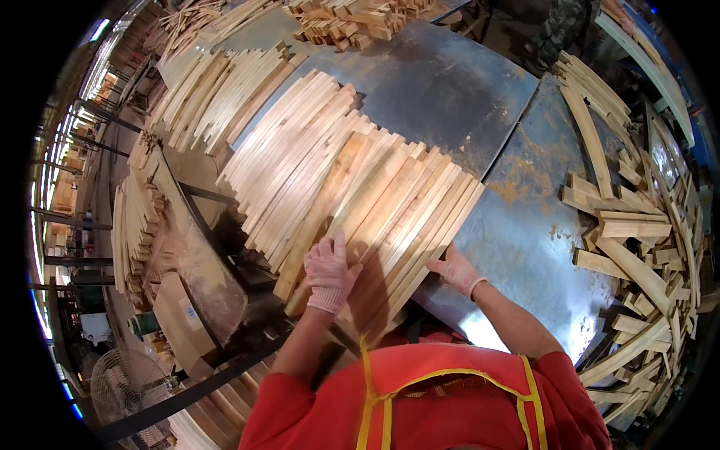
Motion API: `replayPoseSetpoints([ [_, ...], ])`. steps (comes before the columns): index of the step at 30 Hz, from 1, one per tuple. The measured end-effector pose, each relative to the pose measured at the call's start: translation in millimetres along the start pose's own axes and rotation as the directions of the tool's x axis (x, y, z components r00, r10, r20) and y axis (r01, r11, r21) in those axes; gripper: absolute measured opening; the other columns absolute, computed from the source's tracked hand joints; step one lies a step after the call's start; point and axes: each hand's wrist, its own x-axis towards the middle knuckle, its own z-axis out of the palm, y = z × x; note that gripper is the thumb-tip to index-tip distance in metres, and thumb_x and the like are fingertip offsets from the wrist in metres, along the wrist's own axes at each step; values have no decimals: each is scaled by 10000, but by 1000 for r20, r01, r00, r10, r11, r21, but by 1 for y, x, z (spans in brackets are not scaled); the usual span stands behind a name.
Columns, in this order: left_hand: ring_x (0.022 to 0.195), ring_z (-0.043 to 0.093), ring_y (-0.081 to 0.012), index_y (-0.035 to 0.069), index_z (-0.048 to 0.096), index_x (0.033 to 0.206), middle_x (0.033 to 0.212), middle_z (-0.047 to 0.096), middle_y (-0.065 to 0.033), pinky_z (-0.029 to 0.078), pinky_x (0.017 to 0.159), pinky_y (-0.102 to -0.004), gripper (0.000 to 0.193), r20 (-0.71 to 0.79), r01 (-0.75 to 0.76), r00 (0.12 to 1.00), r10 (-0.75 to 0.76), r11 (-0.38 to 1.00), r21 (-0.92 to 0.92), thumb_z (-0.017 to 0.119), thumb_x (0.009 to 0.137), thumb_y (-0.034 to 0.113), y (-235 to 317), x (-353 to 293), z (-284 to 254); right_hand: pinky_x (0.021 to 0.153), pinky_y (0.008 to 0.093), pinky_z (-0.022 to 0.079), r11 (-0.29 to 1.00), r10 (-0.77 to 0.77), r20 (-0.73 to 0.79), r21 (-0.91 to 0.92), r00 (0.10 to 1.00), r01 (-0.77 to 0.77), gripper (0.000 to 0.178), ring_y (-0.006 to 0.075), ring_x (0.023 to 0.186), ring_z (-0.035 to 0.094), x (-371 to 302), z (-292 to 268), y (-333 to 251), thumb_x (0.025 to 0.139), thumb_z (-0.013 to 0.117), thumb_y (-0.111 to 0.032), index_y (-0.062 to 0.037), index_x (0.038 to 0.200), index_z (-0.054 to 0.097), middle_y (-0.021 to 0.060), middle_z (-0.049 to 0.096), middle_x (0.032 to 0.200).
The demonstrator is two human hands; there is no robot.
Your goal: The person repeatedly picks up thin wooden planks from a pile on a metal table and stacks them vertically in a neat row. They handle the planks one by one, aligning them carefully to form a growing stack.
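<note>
Jumbled offcuts (637, 262) crowd the right of our dull metal table (450, 97). Across its near left lie straight, pale wooden strips (386, 202); our left hand (330, 274) rests on them, fingers unclenched; our right hand (456, 271) is at their right edge, its grip unclear.

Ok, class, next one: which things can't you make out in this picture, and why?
All in the head view:
Left hand: palm, hidden by its own back.
Right hand: palm, likewise.
Boards: undersides, covered by their tops.
Fan: lower part, behind the dark bar.
Wood scraps: lower pieces, under upper ones.
Label: print, too small.
</note>
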Motion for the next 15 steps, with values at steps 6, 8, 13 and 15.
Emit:
replayPoseSetpoints([
  [6, 1288, 580, -396, 113, 428, 1592, 1417, 583, -184, 487, 1063, -484, 1000, -184, -91, 977, 107, 992, 91, 908, 762, 398, 1, -7, 17, 967, 409, 550, 977, -211, -157, -22, 965, 210, 599, 319, 1094, 711, -3, -81, -24, 939, 707, -325, -56, 1464, 599, 188, 754, 1174],
  [8, 1337, 555, -383, 119, 442, 1579, 1478, 556, -178, 489, 1075, -477, 979, 67, 32, 997, -29, 998, -48, 898, 764, 412, 0, 4, 5, 952, 413, 552, 979, -204, -214, -71, 955, 193, 568, 366, 1049, 707, -1, -110, -65, 949, 663, -309, -87, 1467, 593, 201, 748, 1124],
  [13, 1127, 698, -410, 57, 475, 1562, 1195, 745, -214, 539, 1026, -483, 862, 356, 298, 919, -170, 891, -343, 836, 826, 320, -35, 36, -26, 945, 444, 543, 697, -616, -136, -553, 776, 457, 539, 401, 1106, 699, 71, -121, -138, 986, 605, -296, -88, 1481, 557, 189, 747, 1154],
  [15, 998, 732, -417, 37, 493, 1547, 1021, 775, -209, 565, 942, -500, 773, 249, 258, 943, -219, 956, -139, 752, 872, 309, -30, 48, -34, 981, 438, 522, 449, -679, 12, -784, 734, 428, 552, 370, 1175, 677, 123, -108, -152, 1003, 575, -268, -84, 1521, 523, 168, 723, 1244],
])
